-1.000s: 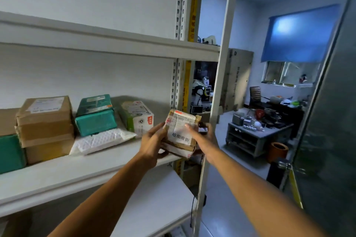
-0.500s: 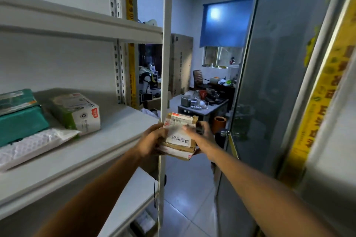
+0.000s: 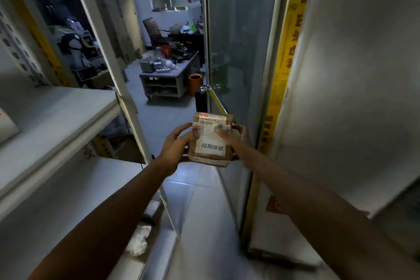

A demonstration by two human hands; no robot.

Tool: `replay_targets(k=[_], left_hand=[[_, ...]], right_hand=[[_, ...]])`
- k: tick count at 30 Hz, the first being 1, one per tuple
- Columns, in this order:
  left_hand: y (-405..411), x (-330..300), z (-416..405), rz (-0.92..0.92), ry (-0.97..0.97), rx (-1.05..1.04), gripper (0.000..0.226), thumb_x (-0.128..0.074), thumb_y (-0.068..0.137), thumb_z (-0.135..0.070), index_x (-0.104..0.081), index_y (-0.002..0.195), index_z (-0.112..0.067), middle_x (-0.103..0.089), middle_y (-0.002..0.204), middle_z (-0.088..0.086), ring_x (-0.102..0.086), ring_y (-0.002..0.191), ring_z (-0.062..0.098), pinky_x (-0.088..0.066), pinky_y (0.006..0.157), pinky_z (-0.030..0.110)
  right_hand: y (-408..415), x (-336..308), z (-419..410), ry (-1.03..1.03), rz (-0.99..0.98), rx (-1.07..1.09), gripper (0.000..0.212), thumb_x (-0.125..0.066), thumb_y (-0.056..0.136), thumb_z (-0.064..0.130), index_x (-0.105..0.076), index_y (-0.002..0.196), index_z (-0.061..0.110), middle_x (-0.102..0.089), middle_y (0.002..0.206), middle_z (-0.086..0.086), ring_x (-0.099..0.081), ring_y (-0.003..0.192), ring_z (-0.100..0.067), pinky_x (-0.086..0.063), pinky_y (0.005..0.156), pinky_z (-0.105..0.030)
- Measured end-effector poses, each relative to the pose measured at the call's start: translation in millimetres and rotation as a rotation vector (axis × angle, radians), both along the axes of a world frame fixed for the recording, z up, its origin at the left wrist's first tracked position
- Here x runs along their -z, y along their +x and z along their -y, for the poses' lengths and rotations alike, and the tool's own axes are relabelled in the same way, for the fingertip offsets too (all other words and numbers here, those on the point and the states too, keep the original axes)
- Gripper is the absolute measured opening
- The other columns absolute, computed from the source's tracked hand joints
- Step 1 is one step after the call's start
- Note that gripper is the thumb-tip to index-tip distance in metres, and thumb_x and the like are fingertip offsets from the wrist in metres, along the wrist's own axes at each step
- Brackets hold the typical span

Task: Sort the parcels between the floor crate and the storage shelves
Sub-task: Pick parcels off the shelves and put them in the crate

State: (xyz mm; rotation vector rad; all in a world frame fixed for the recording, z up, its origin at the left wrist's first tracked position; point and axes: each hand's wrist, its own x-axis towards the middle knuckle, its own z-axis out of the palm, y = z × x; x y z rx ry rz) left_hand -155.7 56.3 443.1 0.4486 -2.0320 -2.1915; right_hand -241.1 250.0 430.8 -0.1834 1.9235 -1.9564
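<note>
Between the two hands, out in front at arm's length, the parcel point(image 3: 211, 141) is held clear of the shelf point(image 3: 68, 118) to the left. It is gripped at its left edge by the left hand point(image 3: 176, 144). The right hand point(image 3: 234, 137) is curled round the right edge, thumb on the label. A drop is judged possible if either grip is relaxed.

There was only one view, from the person's head, tilted forward and down along both outstretched forearms. It sat close to the white metal storage shelf point(image 3: 56, 118) at its left edge and faced the frosted glass door point(image 3: 236, 41) ahead.
</note>
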Motion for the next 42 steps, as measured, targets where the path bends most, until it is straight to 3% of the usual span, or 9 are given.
replay_targets(k=[5,11,16,19,22,25,29,34,42], left_hand=[[-10,47,-54,0.107,-0.008,0.171,0.05,-0.072,0.082,-0.025,-0.06,0.13,-0.03,-0.073,0.104,0.013,-0.077,0.078,0.026,-0.058,0.057,0.036],[-19,91,-131,0.236,-0.01,0.386,0.058,-0.072,0.071,-0.026,-0.061,0.128,-0.033,-0.076,0.1,0.011,-0.076,0.08,0.03,-0.059,0.059,0.039],[-25,111,-212,0.325,-0.077,0.589,0.064,-0.07,0.069,-0.028,-0.055,0.131,-0.033,-0.073,0.101,0.014,-0.076,0.073,0.026,-0.058,0.057,0.036],[-24,123,-266,0.339,-0.145,0.728,0.061,-0.07,0.075,-0.03,-0.05,0.133,-0.031,-0.068,0.111,0.018,-0.075,0.083,0.032,-0.057,0.058,0.035],[-21,136,-320,0.364,-0.181,0.847,0.044,-0.066,0.094,-0.024,-0.048,0.134,-0.027,-0.064,0.118,0.02,-0.07,0.096,0.038,-0.06,0.064,0.04],[-17,147,-376,0.375,-0.213,0.962,0.039,-0.06,0.099,-0.023,-0.048,0.135,-0.026,-0.066,0.118,0.019,-0.071,0.099,0.038,-0.062,0.077,0.051],[-15,156,-457,0.413,-0.272,1.081,0.043,-0.06,0.099,-0.02,-0.048,0.14,-0.024,-0.066,0.121,0.021,-0.069,0.105,0.044,-0.057,0.089,0.06],[-2,170,-555,0.454,-0.289,1.242,0.053,-0.067,0.094,-0.026,-0.043,0.141,-0.024,-0.064,0.123,0.017,-0.07,0.101,0.036,-0.06,0.067,0.04],[31,207,-663,0.485,-0.345,1.483,0.065,-0.081,0.068,-0.045,-0.053,0.127,-0.037,-0.067,0.119,0.006,-0.075,0.094,0.026,-0.06,0.066,0.034]], right_hand=[[32,46,-67,-0.094,0.115,0.083,0.06,-0.078,0.088,0.032,-0.056,0.137,0.005,-0.071,0.123,-0.017,-0.071,0.109,-0.034,-0.057,0.093,-0.055],[62,97,-155,0.004,0.237,0.291,0.079,-0.082,0.082,0.042,-0.044,0.143,0.009,-0.065,0.131,-0.015,-0.07,0.111,-0.029,-0.057,0.094,-0.054],[93,133,-231,-0.02,0.236,0.423,0.073,-0.082,0.08,0.047,-0.052,0.139,0.015,-0.069,0.129,-0.005,-0.069,0.114,-0.021,-0.06,0.089,-0.042],[117,150,-276,-0.041,0.322,0.574,0.078,-0.084,0.079,0.046,-0.039,0.138,0.02,-0.064,0.129,0.0,-0.067,0.108,-0.014,-0.061,0.069,-0.031],[139,169,-325,-0.091,0.366,0.653,0.069,-0.083,0.083,0.032,-0.044,0.137,0.012,-0.067,0.129,-0.01,-0.07,0.109,-0.025,-0.062,0.083,-0.044],[164,175,-375,-0.154,0.299,0.667,0.039,-0.081,0.087,0.028,-0.066,0.121,0.014,-0.076,0.113,-0.007,-0.075,0.102,-0.026,-0.063,0.076,-0.04],[192,188,-439,-0.163,0.343,0.769,0.066,-0.088,0.077,0.042,-0.063,0.128,0.01,-0.074,0.117,-0.01,-0.073,0.107,-0.03,-0.059,0.09,-0.053],[231,201,-509,-0.154,0.504,0.987,0.135,-0.092,0.049,0.069,-0.024,0.153,0.018,-0.055,0.145,-0.003,-0.058,0.129,-0.027,-0.051,0.104,-0.054],[300,221,-592,-0.202,0.631,1.164,0.084,-0.083,0.074,0.059,-0.031,0.134,0.032,-0.055,0.114,0.017,-0.056,0.092,0.005,-0.046,0.058,-0.022]])
